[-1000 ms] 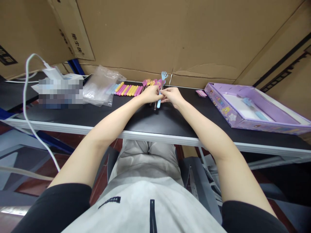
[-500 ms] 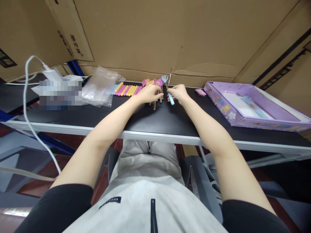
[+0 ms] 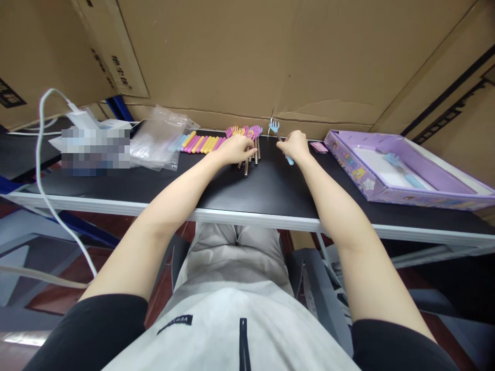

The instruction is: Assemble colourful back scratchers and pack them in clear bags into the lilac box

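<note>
A blue back scratcher point(image 3: 274, 127) with a hand-shaped head, a thin metal stem and a blue handle is in my right hand point(image 3: 297, 146). Its fingers are closed round the lower stem and the handle, and the head points away from me. My left hand point(image 3: 238, 149) lies with curled fingers over a bunch of metal back scratcher rods point(image 3: 246, 168), covering part of them. Pink, yellow and blue hand-shaped heads point(image 3: 247, 131) show beyond its knuckles. Left of it lies a row of pink, yellow and blue handles point(image 3: 203, 144).
A purple open box point(image 3: 371, 193) with a blue back scratcher point(image 3: 404, 170) inside stands at the right. Beside it lies a small pink card point(image 3: 319, 147). Clear plastic bags point(image 3: 157, 144) and a white cable point(image 3: 42, 149) are at the left. Cardboard point(image 3: 247, 62) walls the back of the table.
My right hand has moved right with the blue back scratcher, away from the bunch. A blue head now shows at the bunch's right end. My left hand has barely shifted.
</note>
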Demonstrator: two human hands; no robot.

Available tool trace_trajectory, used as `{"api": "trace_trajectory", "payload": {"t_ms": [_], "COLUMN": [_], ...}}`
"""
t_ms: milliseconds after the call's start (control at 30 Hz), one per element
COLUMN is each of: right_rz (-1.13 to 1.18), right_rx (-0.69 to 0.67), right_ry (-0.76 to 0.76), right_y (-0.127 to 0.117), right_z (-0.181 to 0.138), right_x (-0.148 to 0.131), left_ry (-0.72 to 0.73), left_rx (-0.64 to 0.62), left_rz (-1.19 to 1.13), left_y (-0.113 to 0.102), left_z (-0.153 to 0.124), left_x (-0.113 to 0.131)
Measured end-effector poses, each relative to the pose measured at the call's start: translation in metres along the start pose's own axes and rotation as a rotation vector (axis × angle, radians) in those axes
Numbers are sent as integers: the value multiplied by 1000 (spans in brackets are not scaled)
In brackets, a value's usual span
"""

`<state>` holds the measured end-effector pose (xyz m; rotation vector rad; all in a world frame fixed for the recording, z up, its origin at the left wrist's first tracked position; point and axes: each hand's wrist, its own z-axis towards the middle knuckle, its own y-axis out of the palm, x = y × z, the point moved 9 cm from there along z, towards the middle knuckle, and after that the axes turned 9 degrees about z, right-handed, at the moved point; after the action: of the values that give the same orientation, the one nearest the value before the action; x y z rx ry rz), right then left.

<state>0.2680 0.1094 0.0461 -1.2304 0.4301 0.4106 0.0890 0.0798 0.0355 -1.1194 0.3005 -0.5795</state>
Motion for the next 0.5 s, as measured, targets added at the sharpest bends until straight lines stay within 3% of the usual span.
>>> {"api": "trace_trajectory", "payload": {"t_ms": [200,500], "right_rz": [-155,-250], "right_rx": [-270,-295], "right_ry": [68,65], "right_y": [29,28], "right_z": [0,0], "right_x": [19,19], "left_ry": [25,-2], "left_rx": [-2,-32], "left_rz": [-12,-9], "left_y": [-1,-4], "left_z": [-1,-2], "left_x": [2,4]}}
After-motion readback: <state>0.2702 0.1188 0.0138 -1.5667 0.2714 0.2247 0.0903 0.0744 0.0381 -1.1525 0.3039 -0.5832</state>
